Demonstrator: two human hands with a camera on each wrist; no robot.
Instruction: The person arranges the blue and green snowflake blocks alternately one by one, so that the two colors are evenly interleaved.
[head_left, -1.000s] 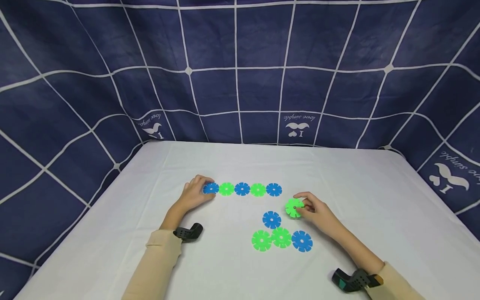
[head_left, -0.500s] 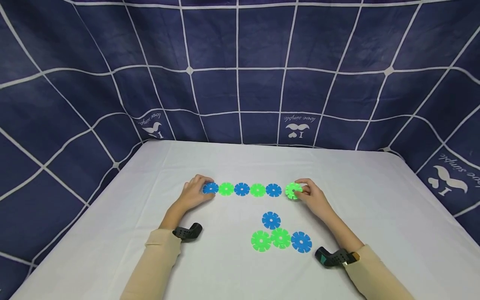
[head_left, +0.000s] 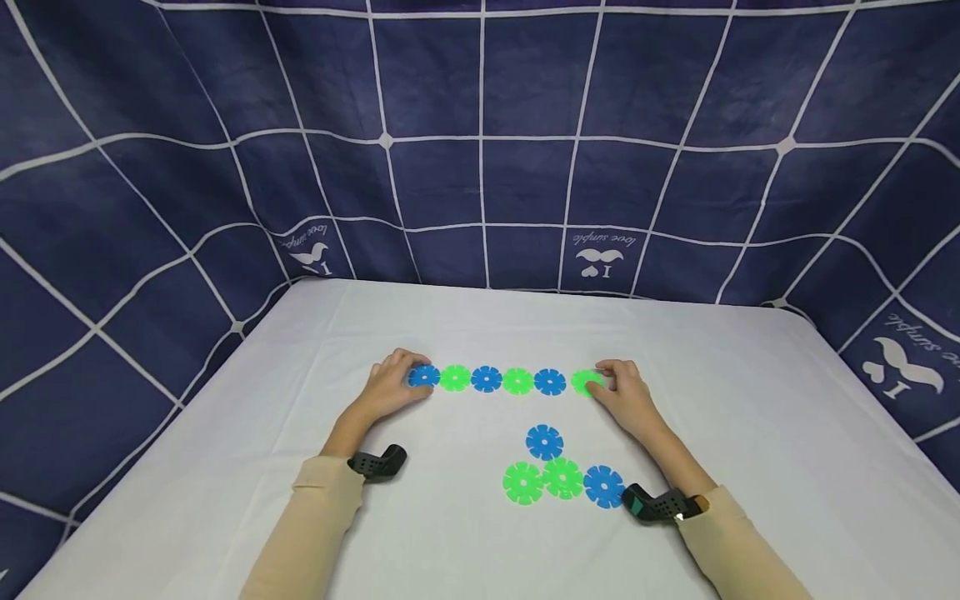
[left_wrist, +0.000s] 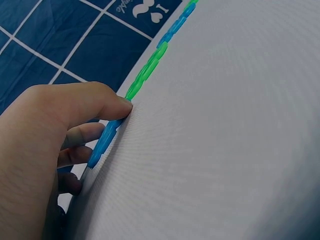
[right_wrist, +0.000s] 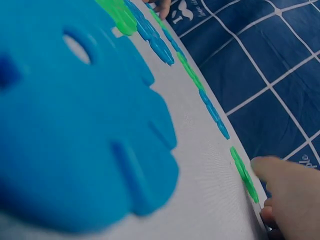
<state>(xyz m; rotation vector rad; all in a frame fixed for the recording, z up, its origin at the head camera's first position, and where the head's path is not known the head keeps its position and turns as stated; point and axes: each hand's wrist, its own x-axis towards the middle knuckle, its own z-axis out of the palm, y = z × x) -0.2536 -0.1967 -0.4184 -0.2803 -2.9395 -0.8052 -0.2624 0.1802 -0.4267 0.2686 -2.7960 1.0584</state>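
Observation:
A row of blue and green slotted plastic building discs lies flat on the white cloth. In the head view my left hand (head_left: pixel 390 387) has its thumb and fingers round the blue disc (head_left: pixel 424 377) at the row's left end; the left wrist view shows the thumb (left_wrist: pixel 117 106) near where this blue disc meets its green neighbour (left_wrist: pixel 146 72). At the other end my right hand (head_left: pixel 628 400) pinches a green disc (head_left: pixel 584 382) by its right edge. This disc lies level with the row, a small gap from the blue disc (head_left: pixel 550 382) beside it.
Nearer the person lies a loose group: a blue disc (head_left: pixel 544 442), a green disc (head_left: pixel 522 483), overlapping green discs (head_left: pixel 563 477) and another blue disc (head_left: pixel 603 487), close by the right wrist camera (head_left: pixel 651 503). A dark blue gridded curtain (head_left: pixel 525 183) hangs behind the table (head_left: pixel 450 533).
My right hand has carried the green disc away from the person, up to the row's right end, and lowered it to the cloth. My left hand has stayed at the left-end blue disc.

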